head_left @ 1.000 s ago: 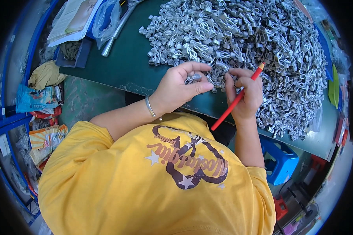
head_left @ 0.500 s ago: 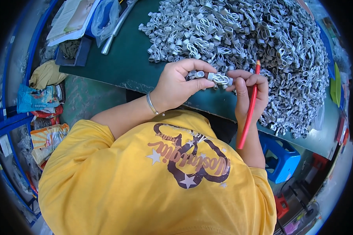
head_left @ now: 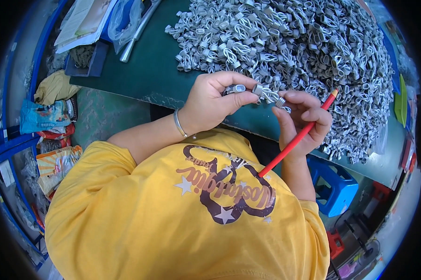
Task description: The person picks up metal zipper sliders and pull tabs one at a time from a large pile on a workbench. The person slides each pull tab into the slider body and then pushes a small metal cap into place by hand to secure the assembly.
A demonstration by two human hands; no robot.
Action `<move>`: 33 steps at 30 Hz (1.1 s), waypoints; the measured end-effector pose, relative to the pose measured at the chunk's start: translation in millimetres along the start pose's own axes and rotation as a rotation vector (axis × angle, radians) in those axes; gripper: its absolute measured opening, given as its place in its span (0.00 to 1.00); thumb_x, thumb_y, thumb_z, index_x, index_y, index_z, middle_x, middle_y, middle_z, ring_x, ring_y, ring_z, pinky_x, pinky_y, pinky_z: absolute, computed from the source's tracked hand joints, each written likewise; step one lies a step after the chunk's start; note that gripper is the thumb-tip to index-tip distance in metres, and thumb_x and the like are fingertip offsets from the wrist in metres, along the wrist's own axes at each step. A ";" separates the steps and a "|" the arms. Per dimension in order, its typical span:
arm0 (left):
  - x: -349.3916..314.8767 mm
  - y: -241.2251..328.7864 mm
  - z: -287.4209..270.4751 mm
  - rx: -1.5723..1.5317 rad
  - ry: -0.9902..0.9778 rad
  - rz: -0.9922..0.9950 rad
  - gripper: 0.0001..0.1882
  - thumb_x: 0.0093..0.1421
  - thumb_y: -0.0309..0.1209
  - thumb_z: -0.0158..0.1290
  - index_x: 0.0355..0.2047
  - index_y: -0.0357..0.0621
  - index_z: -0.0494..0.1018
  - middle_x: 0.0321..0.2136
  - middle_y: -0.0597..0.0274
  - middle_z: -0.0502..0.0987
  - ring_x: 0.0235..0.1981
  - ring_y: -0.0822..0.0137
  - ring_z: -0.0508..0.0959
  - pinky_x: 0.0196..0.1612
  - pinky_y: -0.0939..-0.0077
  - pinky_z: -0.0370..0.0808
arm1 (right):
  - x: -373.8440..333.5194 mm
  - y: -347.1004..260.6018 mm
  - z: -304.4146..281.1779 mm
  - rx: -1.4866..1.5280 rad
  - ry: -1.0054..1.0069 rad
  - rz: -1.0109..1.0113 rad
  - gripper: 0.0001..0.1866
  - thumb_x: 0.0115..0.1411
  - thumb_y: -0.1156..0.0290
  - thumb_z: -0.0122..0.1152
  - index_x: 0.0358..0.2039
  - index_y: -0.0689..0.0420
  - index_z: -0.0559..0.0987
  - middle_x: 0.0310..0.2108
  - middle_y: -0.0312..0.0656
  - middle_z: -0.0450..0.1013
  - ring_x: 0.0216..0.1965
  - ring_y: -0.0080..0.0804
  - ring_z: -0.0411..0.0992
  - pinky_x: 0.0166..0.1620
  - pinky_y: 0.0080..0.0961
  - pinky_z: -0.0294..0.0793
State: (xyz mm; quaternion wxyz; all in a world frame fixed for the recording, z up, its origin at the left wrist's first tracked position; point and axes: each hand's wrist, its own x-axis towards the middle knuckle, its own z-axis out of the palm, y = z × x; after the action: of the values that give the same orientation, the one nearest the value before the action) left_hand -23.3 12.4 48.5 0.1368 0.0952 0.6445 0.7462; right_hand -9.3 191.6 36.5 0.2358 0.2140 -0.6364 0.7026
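Note:
In front of my chest, my left hand [head_left: 215, 95] pinches a short grey cord piece [head_left: 269, 94] with ribbed, cap-like ends between thumb and forefinger. A second grey piece with an oval opening [head_left: 238, 87] shows against the same fingers, partly covered. The thumb and forefinger of my right hand [head_left: 304, 143] are at the ribbed right end of the cord piece; whether they grip it is hard to see. Held slanting across that hand's fingers is a red pencil [head_left: 285, 151], its tan end up to the right. A large heap of similar grey pieces [head_left: 271, 35] lies beyond both hands.
The heap rests on a dark green table [head_left: 140, 77], whose near edge runs below my hands. At the left are a grey bin [head_left: 96, 65], papers [head_left: 82, 23] and a metal rod [head_left: 138, 37]. A blue stool [head_left: 334, 189] stands under the right side.
My right hand has turned and shifted slightly right, so the red pencil now slants more, its lower end swung left. The left hand stays nearly in place, holding the cord piece.

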 end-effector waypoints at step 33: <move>-0.5 4.7 -1.7 -0.328 -0.081 -0.322 0.13 0.53 0.24 0.54 0.39 0.35 0.70 0.21 0.65 0.71 0.16 0.79 0.68 0.19 0.88 0.64 | 9.1 6.0 -2.9 -0.153 -0.182 0.000 0.14 0.49 0.86 0.57 0.26 0.58 0.61 0.34 0.51 0.70 0.32 0.32 0.71 0.36 0.22 0.73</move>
State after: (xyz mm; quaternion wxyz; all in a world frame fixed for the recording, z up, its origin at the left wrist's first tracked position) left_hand -23.7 10.0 52.9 0.2935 -0.0022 0.5153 0.8052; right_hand -20.1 194.5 37.0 0.1928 0.2583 -0.7067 0.6299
